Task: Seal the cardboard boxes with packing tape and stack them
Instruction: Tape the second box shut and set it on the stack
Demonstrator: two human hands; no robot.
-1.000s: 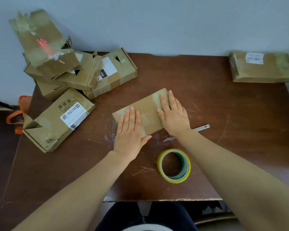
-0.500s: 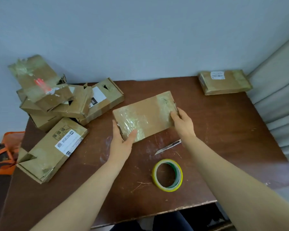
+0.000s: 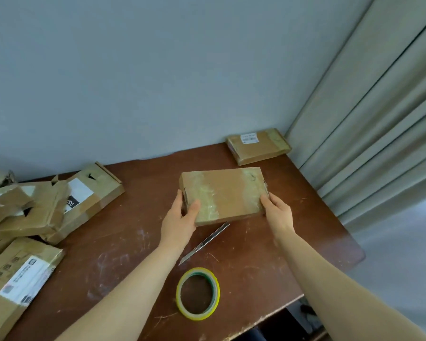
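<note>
A flat taped cardboard box (image 3: 228,193) is held above the brown table (image 3: 138,232), its top face tilted toward me. My left hand (image 3: 182,217) grips its left end, thumb on top. My right hand (image 3: 276,211) grips its right end. Another sealed box (image 3: 258,146) with a white label lies in the table's far right corner. The roll of packing tape (image 3: 197,293) lies flat near the front edge, and a utility knife (image 3: 203,243) lies between the roll and the held box.
Several worn, partly open boxes (image 3: 59,205) are piled along the table's left side, one labelled box (image 3: 17,276) at the front left. A pale wall stands behind the table. A curtain (image 3: 379,119) hangs close to the right edge.
Both hands went from pressing flat on the box to gripping its ends and lifting it off the table, carrying it toward the right. The view swung up and to the right.
</note>
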